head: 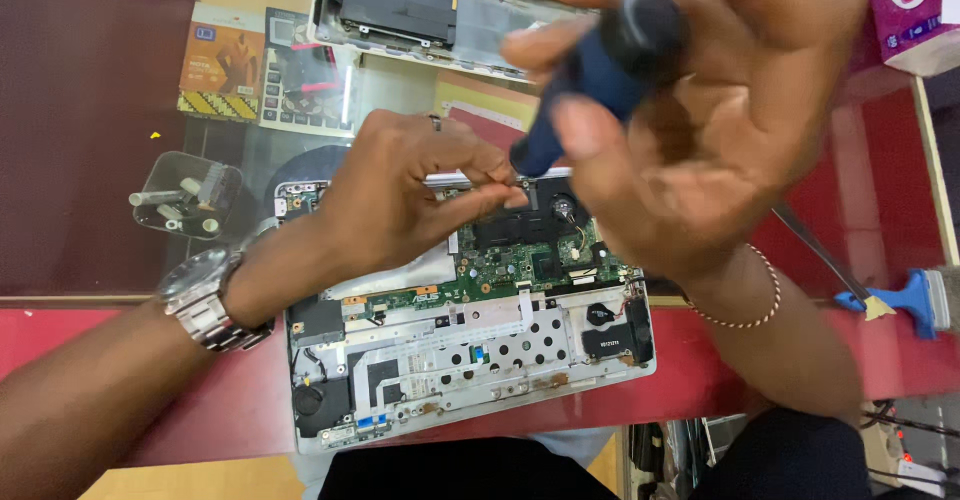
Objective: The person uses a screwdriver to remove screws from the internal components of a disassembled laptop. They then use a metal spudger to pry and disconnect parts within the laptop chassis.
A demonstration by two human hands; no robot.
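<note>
Nearest the camera, right hand [700, 110] raised and blurred, fingers closed round a blue-handled screwdriver [590, 75], shaft angled down towards the left fingertips. Below it, left hand [410, 195], wristwatch [205, 300] on the wrist, thumb and forefinger pinched together at the screwdriver tip; whatever sits between them too small to tell. Beneath both, opened laptop base [470, 360] on the red table [700, 380], green motherboard [530, 265] exposed. Right of it, blue-handled brush [900, 305]. Farther off, clear tray of small parts [185, 195], removed laptop cover [420, 5].
</note>
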